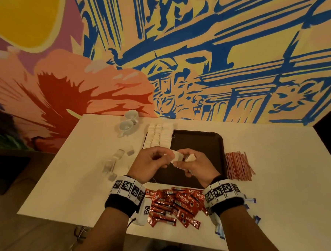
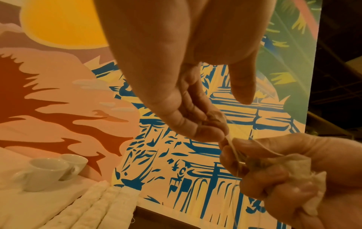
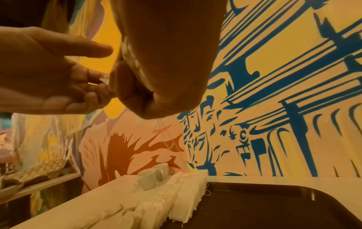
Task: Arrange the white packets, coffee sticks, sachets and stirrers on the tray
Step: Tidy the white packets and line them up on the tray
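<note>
Coffee sticks lie heaped nearest, red and loose on the table. Above the dark tray's near half, both hands work one white packet — the left hand pinches its edge and thread, the right hand clutches crumpled packets in its curled fingers. The packet looks light, limp and easily torn; I would take it by a flat edge, not the string. Stirrers sit just right of the tray — farther back, three rows of packets fill its left side.

white packets: three rows on tray's left edge | coffee sticks: heaped
</note>
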`<state>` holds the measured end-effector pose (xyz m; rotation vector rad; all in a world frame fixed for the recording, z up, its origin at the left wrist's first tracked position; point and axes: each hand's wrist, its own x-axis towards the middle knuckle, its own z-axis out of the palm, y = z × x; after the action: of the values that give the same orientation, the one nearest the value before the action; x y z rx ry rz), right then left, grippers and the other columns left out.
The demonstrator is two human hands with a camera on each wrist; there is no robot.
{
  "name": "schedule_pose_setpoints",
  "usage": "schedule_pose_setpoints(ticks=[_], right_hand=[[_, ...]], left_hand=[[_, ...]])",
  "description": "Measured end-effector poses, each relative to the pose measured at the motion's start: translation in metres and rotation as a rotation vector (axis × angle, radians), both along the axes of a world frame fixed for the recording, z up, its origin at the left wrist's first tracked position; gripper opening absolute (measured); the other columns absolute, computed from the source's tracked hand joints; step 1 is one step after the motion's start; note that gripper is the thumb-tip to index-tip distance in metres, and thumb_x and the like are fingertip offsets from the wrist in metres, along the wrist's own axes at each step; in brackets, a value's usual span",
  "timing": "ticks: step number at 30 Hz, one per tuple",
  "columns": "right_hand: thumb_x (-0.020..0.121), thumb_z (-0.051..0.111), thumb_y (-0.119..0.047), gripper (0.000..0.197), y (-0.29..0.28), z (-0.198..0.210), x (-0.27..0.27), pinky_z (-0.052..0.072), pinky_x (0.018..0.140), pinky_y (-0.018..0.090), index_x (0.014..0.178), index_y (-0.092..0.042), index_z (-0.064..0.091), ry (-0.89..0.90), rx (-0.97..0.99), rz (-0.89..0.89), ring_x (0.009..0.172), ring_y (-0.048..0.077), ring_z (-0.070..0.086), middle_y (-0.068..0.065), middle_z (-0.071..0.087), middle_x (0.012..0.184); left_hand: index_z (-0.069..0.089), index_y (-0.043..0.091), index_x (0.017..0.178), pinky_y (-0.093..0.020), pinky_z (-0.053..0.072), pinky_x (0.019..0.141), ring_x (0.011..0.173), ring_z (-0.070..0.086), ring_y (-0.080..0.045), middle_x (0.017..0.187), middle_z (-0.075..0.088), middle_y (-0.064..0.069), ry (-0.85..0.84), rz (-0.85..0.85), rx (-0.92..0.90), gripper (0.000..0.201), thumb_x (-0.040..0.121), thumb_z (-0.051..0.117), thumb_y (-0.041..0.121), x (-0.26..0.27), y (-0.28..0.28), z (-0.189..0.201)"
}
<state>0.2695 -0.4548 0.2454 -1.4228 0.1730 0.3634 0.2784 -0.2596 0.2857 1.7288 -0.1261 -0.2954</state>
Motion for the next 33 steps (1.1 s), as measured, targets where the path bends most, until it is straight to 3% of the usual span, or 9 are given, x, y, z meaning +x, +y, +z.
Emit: schedule_pose_setpoints(ticks=[3, 6, 12, 16, 20, 23, 26, 29, 33], right_hand=[[0.080, 0.085, -0.007, 0.034, 0.011, 0.001, 0.005, 0.039, 0.048, 0.025, 0.111, -0.014, 0.072, 0.015, -0.039, 0.047, 0.058, 0.011, 0.050, -0.001, 0.064, 0.077], [0.081, 0.084, -0.008, 0.036, 0.020, -0.001, 0.010, 0.035, 0.048, 0.025, 0.113, -0.009, 0.069, 0.075, -0.031, 0.068, 0.055, 0.011, 0.045, 0.000, 0.059, 0.070], [0.089, 0.077, -0.008, 0.018, 0.033, -0.009, 0.022, 0.038, 0.048, 0.025, 0.105, -0.010, 0.072, 0.140, -0.067, -0.039, 0.058, 0.013, 0.049, 0.009, 0.066, 0.087], [0.097, 0.068, -0.018, 0.010, 0.038, -0.018, 0.030, 0.042, 0.051, 0.022, 0.103, -0.013, 0.074, 0.238, -0.181, -0.104, 0.061, 0.011, 0.051, 0.006, 0.070, 0.090], [0.101, 0.061, -0.033, 0.023, 0.043, -0.024, 0.040, 0.042, 0.053, 0.022, 0.105, -0.013, 0.071, 0.371, -0.240, -0.210, 0.066, 0.012, 0.051, 0.006, 0.064, 0.090], [0.102, 0.049, -0.056, 0.046, 0.052, -0.012, 0.052, 0.043, 0.060, 0.026, 0.107, -0.017, 0.074, 0.422, -0.226, -0.204, 0.070, 0.014, 0.052, 0.004, 0.066, 0.092], [0.093, 0.042, -0.077, 0.074, 0.067, -0.002, 0.065, 0.035, 0.049, 0.023, 0.109, -0.014, 0.077, 0.450, 0.018, -0.097, 0.060, 0.012, 0.050, 0.004, 0.067, 0.081], [0.088, 0.064, -0.063, 0.062, 0.080, -0.001, 0.076, 0.032, 0.042, 0.021, 0.116, -0.009, 0.073, 0.419, 0.131, -0.094, 0.056, 0.011, 0.050, 0.008, 0.063, 0.084], [0.088, 0.076, -0.031, 0.032, 0.088, -0.009, 0.081, 0.037, 0.046, 0.020, 0.111, -0.011, 0.077, 0.359, 0.091, -0.098, 0.061, 0.010, 0.052, 0.002, 0.065, 0.084]], left_hand=[[0.075, 0.014, 0.093, -0.032, 0.058, 0.074, 0.077, 0.071, -0.024, 0.091, 0.075, -0.003, -0.027, 0.077, 0.013, 0.011, 0.086, 0.075, 0.005, 0.008, 0.001, -0.001], [0.072, 0.013, 0.093, -0.022, 0.055, 0.067, 0.072, 0.070, -0.017, 0.088, 0.070, 0.003, -0.023, 0.108, -0.001, 0.018, 0.086, 0.072, -0.003, 0.016, 0.004, 0.000], [0.069, 0.009, 0.107, -0.026, 0.058, 0.071, 0.070, 0.070, -0.018, 0.094, 0.068, -0.008, 0.018, 0.160, -0.155, 0.025, 0.087, 0.070, -0.006, 0.041, 0.016, 0.000], [0.064, 0.009, 0.124, -0.026, 0.058, 0.073, 0.077, 0.070, -0.020, 0.081, 0.068, 0.000, 0.061, 0.159, -0.324, 0.040, 0.088, 0.068, -0.007, 0.057, 0.031, 0.001], [0.073, 0.016, 0.115, -0.029, 0.057, 0.079, 0.082, 0.068, -0.022, 0.099, 0.068, -0.016, 0.024, 0.090, -0.237, 0.032, 0.087, 0.071, -0.001, 0.075, 0.051, -0.005], [0.077, 0.018, 0.094, -0.033, 0.055, 0.088, 0.088, 0.071, -0.018, 0.093, 0.076, -0.006, -0.101, -0.008, -0.093, 0.020, 0.086, 0.073, 0.000, 0.086, 0.064, -0.014], [0.078, 0.013, 0.086, -0.027, 0.052, 0.091, 0.099, 0.068, -0.015, 0.099, 0.073, 0.000, -0.192, -0.120, -0.023, 0.018, 0.084, 0.073, -0.005, 0.092, 0.074, -0.029], [0.080, 0.024, 0.083, -0.025, 0.051, 0.090, 0.106, 0.064, -0.012, 0.108, 0.068, 0.009, -0.166, -0.170, 0.078, 0.028, 0.083, 0.074, -0.003, 0.096, 0.086, -0.046], [0.078, 0.025, 0.093, -0.038, 0.053, 0.095, 0.106, 0.066, -0.013, 0.110, 0.070, 0.007, -0.078, -0.117, 0.069, 0.029, 0.087, 0.070, -0.003, 0.099, 0.102, -0.065]])
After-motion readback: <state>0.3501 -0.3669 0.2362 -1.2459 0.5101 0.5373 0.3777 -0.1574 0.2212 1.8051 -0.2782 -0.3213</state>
